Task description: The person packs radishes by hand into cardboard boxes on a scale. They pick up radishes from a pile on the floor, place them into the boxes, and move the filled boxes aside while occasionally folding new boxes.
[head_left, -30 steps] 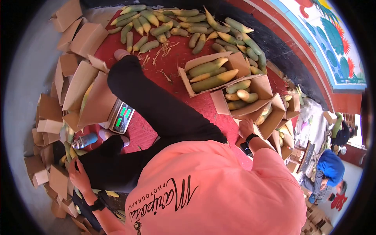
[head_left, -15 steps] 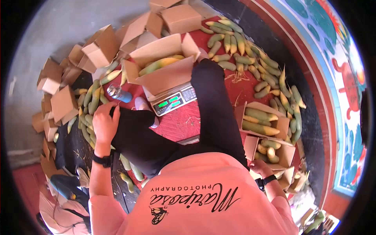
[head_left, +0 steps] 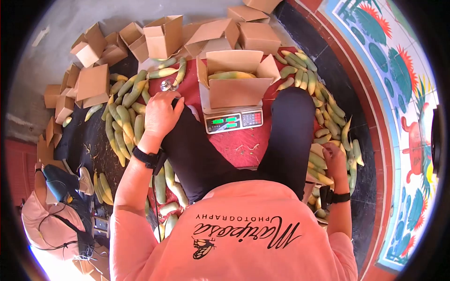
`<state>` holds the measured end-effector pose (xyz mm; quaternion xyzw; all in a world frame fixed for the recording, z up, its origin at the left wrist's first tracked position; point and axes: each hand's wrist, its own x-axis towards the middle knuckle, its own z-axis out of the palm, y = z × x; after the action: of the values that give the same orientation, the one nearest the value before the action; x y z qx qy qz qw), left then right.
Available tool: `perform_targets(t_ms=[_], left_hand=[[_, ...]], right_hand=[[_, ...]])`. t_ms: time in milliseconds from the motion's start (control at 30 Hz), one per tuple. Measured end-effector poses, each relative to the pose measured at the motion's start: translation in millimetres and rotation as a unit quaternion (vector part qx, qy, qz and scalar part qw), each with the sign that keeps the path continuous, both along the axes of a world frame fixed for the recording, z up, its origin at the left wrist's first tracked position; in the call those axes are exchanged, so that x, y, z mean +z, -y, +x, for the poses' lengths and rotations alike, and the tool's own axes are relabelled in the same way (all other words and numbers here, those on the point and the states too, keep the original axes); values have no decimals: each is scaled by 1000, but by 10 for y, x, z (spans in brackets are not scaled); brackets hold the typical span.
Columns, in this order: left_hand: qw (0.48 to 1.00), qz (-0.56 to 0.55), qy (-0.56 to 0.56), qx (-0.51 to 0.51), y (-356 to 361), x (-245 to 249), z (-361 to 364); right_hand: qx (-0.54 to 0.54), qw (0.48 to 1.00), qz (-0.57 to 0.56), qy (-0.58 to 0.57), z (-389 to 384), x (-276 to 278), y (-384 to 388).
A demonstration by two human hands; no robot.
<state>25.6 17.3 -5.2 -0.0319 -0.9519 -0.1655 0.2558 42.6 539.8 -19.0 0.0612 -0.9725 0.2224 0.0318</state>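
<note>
My left hand rests on my left knee with thumb and fingers apart, holding nothing. My right hand is at my right side, its fingers bent over the edge of a small open cardboard box. Long green radishes with yellow tips lie in that box. Ahead of my knees, a larger open cardboard box sits on a digital scale with lit green displays. Inside it shows a green-and-yellow radish. A bottle stands just beyond my left hand, partly hidden.
Piles of radishes lie on the left and right. Several open cardboard boxes line the back and left. Another person sits at the lower left. A painted wall runs along the right.
The view has shifted, so the scale and box appear farther right. My right hand has moved forward to the edge of the small radish box. My left hand stays on my knee.
</note>
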Motion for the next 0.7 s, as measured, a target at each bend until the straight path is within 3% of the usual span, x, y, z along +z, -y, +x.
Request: perform_targets(t_ms=[200, 300, 433, 567, 633, 700], left_hand=[[999, -4, 36, 21, 99, 10, 184], [998, -5, 44, 34, 190, -4, 301], [998, 7, 20, 56, 199, -15, 334], [998, 15, 31, 60, 132, 54, 274], [998, 18, 34, 57, 128, 52, 232], [997, 14, 42, 57, 119, 67, 189]], right_hand=[[32, 999, -33, -15, -402, 518, 534], [63, 989, -92, -96, -655, 805, 1064], [202, 974, -63, -79, -1151, 924, 1680], [244, 965, -29, -88, -2048, 449, 1805], [229, 973, 17, -18, -2361, 144, 1846], [262, 961, 68, -57, -2452, -218, 1922]])
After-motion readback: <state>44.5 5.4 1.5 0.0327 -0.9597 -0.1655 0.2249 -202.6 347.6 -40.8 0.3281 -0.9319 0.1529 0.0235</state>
